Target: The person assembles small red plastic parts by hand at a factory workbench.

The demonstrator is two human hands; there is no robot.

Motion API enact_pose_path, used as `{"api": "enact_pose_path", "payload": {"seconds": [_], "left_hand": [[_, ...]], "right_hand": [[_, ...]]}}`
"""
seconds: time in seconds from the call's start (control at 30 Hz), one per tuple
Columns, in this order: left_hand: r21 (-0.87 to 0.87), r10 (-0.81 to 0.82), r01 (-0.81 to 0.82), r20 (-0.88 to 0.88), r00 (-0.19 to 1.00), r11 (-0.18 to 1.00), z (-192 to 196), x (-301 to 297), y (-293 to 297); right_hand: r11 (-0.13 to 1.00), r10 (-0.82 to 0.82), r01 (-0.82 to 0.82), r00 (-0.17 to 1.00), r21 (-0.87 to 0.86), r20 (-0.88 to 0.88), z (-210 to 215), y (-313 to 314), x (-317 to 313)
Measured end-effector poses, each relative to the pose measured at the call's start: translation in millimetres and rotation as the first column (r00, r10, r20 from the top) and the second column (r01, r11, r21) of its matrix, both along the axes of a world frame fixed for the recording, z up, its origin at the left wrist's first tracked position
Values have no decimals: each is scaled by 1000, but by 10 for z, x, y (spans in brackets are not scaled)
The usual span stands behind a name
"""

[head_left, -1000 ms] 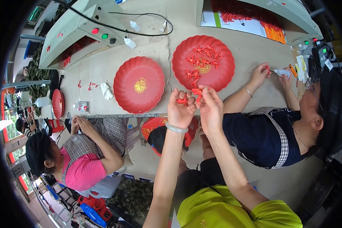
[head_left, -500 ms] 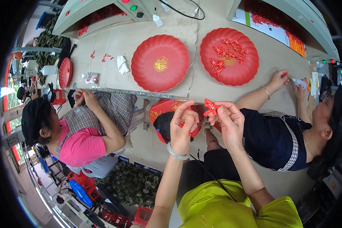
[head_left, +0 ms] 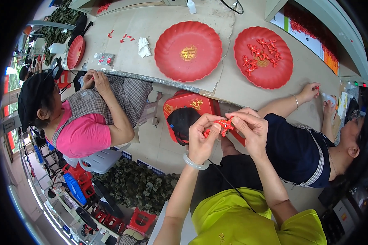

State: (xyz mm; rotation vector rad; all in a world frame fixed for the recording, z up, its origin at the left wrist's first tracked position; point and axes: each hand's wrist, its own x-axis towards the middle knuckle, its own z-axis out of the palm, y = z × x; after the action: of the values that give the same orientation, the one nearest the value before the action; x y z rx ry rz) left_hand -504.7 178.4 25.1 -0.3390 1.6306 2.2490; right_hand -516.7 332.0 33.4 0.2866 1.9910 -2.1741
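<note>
In front of my lap a small glossy red plastic figurine (head_left: 225, 125) is pinched between my two hands. My left hand (head_left: 202, 139), with a pale bangle at its wrist, grips its left side between thumb and index finger. A bit of red also shows by the left fingers; whether it is a separate piece I cannot tell. My right hand (head_left: 251, 132) holds the upper right side with thumb and fingertips. Beyond, on the table, a scalloped red plate (head_left: 262, 79) bears several similar red figurines (head_left: 249, 61). Another scalloped red plate (head_left: 167, 61) beside it carries only a gold emblem.
A person in pink (head_left: 86, 134) sits at the left; one in dark blue (head_left: 296, 147) at the right holds a small bottle (head_left: 328, 97). Under the table edge (head_left: 176, 84) are a red stool (head_left: 184, 102) and a black cap (head_left: 184, 122). A crumpled tissue (head_left: 143, 47) lies farther back.
My left hand has come in to the figurine, its index finger no longer stretched out. Both hands now meet on the figurine, slightly lower. The view has shifted, so the table appears moved right and upward.
</note>
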Motion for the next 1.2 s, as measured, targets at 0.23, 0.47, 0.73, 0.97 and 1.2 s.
{"api": "enact_pose_path", "payload": {"seconds": [0.23,0.47,0.73,0.97,1.2], "left_hand": [[17,18,-19,52,998,1000,136,57,-6],[-250,-221,197,-71,973,948,133,137,-22],[-400,72,-119,-129,989,909,162,201,140],[-121,251,-257,-62,966,959,165,225,251],[132,193,-226,223,956,965,169,273,180]], "right_hand": [[997,52,-52,999,-61,-4,122,-4,-32],[906,365,-344,930,-247,46,57,110,-130],[990,29,-16,995,-144,93,93,73,133],[1000,-23,23,999,-4,-33,123,-17,195],[986,-30,48,993,157,-116,89,-1,202]]}}
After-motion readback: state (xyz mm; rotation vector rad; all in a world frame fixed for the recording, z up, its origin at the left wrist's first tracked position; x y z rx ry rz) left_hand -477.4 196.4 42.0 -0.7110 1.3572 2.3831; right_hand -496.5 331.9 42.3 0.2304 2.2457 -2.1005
